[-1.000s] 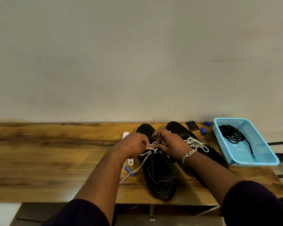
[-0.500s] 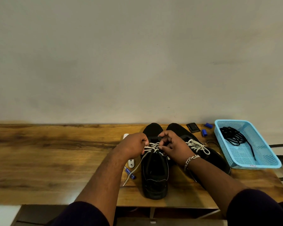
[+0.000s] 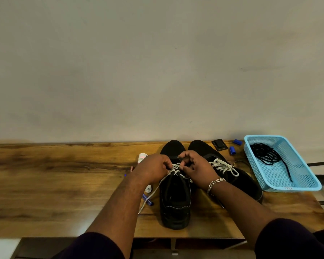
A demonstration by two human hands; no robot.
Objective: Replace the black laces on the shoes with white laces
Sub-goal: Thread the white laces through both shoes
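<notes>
Two black shoes stand on the wooden table (image 3: 54,193). The left shoe (image 3: 175,206) points away from me, heel near the front edge. My left hand (image 3: 152,168) pinches its white lace (image 3: 174,170) at the eyelets, and a loose lace end trails down to the left. My right hand (image 3: 196,168) pinches the same lace from the right side; a silver bracelet is on that wrist. The right shoe (image 3: 238,176) carries a white lace (image 3: 223,166) tied across its top. The black laces (image 3: 267,154) lie coiled in the blue basket (image 3: 295,184).
A small white bottle (image 3: 141,157) and blue pens (image 3: 148,200) lie left of the shoes. A black flat object (image 3: 219,144) and two blue caps (image 3: 232,150) sit by the wall. The table's right edge is just past the basket.
The left shoe has turned straight and shifted a little, with its heel now square to the front edge. Both hands stayed on its white lace at the eyelets.
</notes>
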